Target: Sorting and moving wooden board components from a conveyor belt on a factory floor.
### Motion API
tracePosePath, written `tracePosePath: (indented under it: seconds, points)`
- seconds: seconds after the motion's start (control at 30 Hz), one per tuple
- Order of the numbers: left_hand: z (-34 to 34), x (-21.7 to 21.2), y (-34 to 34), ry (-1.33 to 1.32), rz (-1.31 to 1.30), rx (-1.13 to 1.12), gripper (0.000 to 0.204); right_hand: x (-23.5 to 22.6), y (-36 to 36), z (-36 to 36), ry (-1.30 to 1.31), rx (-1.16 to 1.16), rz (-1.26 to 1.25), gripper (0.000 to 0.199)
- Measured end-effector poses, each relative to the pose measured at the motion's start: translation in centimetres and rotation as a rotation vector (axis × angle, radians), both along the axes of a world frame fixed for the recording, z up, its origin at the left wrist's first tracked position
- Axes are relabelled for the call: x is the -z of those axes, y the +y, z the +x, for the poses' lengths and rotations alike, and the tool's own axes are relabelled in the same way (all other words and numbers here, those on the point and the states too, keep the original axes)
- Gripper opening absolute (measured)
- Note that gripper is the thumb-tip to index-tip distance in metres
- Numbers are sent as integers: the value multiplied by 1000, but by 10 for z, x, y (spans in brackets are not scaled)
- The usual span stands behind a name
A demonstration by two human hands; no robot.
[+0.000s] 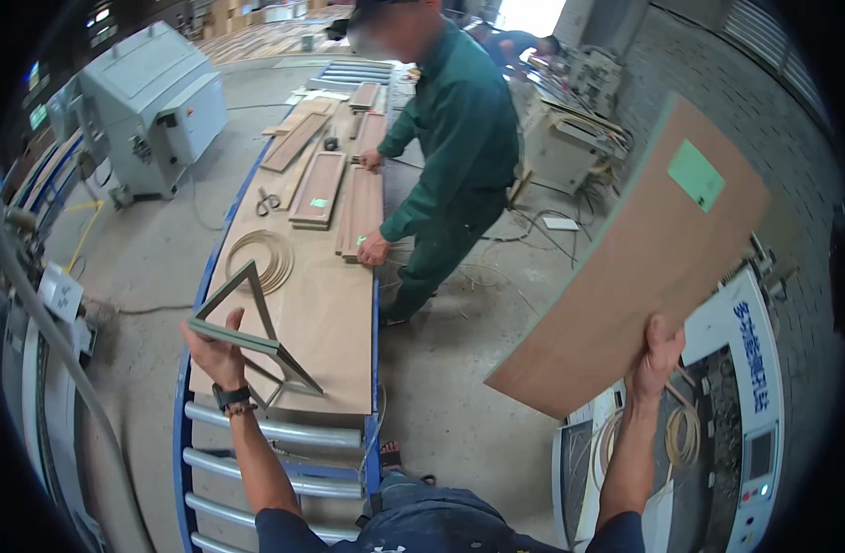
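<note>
The person's left hand (215, 355) is clamped on a triangular frame (247, 332) held over the roller conveyor (275, 433). The right hand (656, 359) grips the lower edge of a tilted brown board (639, 267); its fingers are hidden behind the panel. A co-worker (450, 147), face blurred, touches wood strips (360, 212).

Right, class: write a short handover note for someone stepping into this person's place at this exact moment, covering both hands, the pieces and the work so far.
Left hand: gripping a triangular frame of thin strips, held over the near end of the roller conveyor.
Right hand: holding a large brown panel by its lower edge, tilted up in the air to the right.
On the conveyor: a long brown board, a coil of edge banding, and further panels a co-worker is handling.
Done: both pieces are lifted.
Left: neither piece is set down yet.
</note>
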State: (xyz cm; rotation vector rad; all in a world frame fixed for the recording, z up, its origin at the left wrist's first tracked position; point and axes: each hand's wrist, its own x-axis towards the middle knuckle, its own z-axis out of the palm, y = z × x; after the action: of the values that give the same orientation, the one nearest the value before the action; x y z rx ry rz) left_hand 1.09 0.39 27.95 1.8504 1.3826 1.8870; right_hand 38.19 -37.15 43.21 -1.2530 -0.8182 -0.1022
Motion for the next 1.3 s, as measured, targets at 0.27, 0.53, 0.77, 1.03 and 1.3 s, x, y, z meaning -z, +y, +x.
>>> tracePosePath:
  seconds: [0.27,0.53,0.77,1.03,1.3]
  points:
    - [-38,75,50,-71,-333,699,21,-2,21,-6,164,2,13,37]
    - [61,-12,-30,-59,-628,1162,22,49,-87,-35,256,218,-4,36]
    - [122,-139,-200,346,-216,1165,39,86,-284,-133,415,569,36,39]
    - [230,-186,-371,336,133,1856,26,205,-524,-345,794,1592,363,43]
    - [295,-253,-657,468,582,2045,29,206,-590,-532,575,1712,796,43]
